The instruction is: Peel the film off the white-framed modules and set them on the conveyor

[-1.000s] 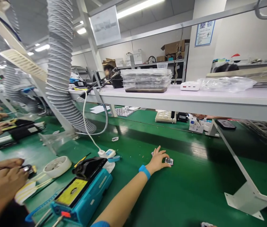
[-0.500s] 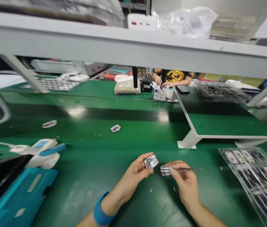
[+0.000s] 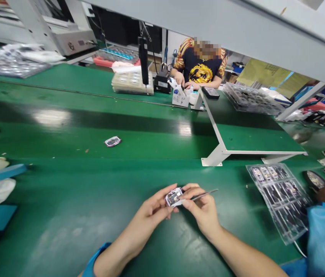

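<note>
The left hand (image 3: 148, 211) pinches a small electronic part (image 3: 174, 197) between thumb and fingers (image 3: 162, 196), close around its edges. The part is a flat, rectangular piece with a silver rim and a dark face. It sits just above the green tabletop (image 3: 64, 184), near the bottom middle of the view, with its long axis running roughly left to right and tilted up slightly at the right.

The right hand (image 3: 203, 209) holds slim metal tweezers (image 3: 204, 194) in a narrow pinch. They point along a shallow line, one end at the part's right edge and the other rising up and right, clear of the hand.

A clear plastic tray (image 3: 277, 200) of similar parts lies to the right. Another small part (image 3: 113, 141) rests on the tabletop ahead. A blue wristband (image 3: 95, 261) circles the left wrist.
</note>
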Demonstrator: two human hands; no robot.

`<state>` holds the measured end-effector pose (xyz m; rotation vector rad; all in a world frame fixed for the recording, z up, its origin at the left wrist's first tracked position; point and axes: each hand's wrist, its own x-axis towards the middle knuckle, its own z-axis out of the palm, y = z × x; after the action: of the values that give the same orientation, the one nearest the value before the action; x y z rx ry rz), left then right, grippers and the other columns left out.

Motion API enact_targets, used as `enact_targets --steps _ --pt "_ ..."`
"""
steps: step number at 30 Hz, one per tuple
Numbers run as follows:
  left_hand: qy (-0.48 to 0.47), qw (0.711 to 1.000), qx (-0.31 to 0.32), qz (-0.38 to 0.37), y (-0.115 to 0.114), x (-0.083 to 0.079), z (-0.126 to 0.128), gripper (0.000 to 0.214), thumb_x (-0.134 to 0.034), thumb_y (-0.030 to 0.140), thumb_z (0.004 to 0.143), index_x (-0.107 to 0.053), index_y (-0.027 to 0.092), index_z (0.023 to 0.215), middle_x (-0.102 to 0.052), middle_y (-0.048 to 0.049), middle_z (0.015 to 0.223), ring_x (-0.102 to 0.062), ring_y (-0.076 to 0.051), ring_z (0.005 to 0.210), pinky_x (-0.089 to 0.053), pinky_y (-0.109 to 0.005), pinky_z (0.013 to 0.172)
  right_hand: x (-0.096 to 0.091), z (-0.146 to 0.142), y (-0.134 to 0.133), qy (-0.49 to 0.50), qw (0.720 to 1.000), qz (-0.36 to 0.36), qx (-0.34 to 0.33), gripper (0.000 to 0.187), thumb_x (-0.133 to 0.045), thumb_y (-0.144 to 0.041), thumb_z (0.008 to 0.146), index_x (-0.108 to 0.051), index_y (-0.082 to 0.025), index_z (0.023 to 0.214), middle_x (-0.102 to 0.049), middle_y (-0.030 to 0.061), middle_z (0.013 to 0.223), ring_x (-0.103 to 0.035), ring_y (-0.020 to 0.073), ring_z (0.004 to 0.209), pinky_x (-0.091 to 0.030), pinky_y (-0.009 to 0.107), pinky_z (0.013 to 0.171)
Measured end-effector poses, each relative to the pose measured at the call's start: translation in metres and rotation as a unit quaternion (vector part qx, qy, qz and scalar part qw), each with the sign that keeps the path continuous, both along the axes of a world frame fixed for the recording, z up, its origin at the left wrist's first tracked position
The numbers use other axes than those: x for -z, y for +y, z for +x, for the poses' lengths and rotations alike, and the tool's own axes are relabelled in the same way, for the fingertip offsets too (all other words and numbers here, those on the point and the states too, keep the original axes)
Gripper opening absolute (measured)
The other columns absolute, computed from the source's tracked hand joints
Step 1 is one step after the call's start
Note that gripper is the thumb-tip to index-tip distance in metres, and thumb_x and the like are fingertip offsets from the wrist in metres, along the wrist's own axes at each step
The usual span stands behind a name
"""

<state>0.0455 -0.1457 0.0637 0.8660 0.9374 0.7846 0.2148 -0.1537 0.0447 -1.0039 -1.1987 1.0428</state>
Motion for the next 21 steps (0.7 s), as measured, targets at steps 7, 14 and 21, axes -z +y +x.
enact_targets --steps 7,14,21 --pt "-0.018 1.0 0.01 -0.014 -0.0021 -0.0017 0.0026 0.058 -0.078 0.026 0.073 -0.061 0.022 0.128 -0.072 -0.0054 0.107 -0.062 -0.02 0.086 -0.046 -0.028 0.076 0.0008 0.0016 0.0018 0.004 1.0 -0.017 -0.001 0.011 -0.077 -0.036 0.078 -0.074 -0.027 0.082 -0.071 0.0037 0.082 -0.061 0.0233 0.099 -0.049 0.036 0.088" --pt "-0.125 0.981 -0.063 -0.134 0.0029 -0.0033 0.002 0.045 -0.078 0.024 0.067 -0.072 0.017 0.111 -0.072 -0.0074 0.098 -0.057 -0.016 0.074 -0.042 -0.027 0.065 -0.0026 0.0011 0.0002 -0.002 0.999 0.018 -0.042 0.004 -0.076 -0.03 0.081 -0.073 -0.028 0.082 -0.074 0.0029 0.078 -0.06 0.0242 0.098 -0.047 0.04 0.09" --pt "-0.031 0.993 -0.031 -0.111 0.0022 -0.0032 0.0037 0.053 -0.083 0.028 0.064 -0.069 0.018 0.113 -0.067 -0.0005 0.081 -0.05 -0.012 0.067 -0.037 -0.024 0.061 -0.0034 0.0044 0.003 -0.009 0.999 0.047 -0.009 0.005 -0.075 -0.031 0.083 -0.072 -0.028 0.086 -0.073 0.0031 0.081 -0.061 0.024 0.095 -0.048 0.041 0.087"
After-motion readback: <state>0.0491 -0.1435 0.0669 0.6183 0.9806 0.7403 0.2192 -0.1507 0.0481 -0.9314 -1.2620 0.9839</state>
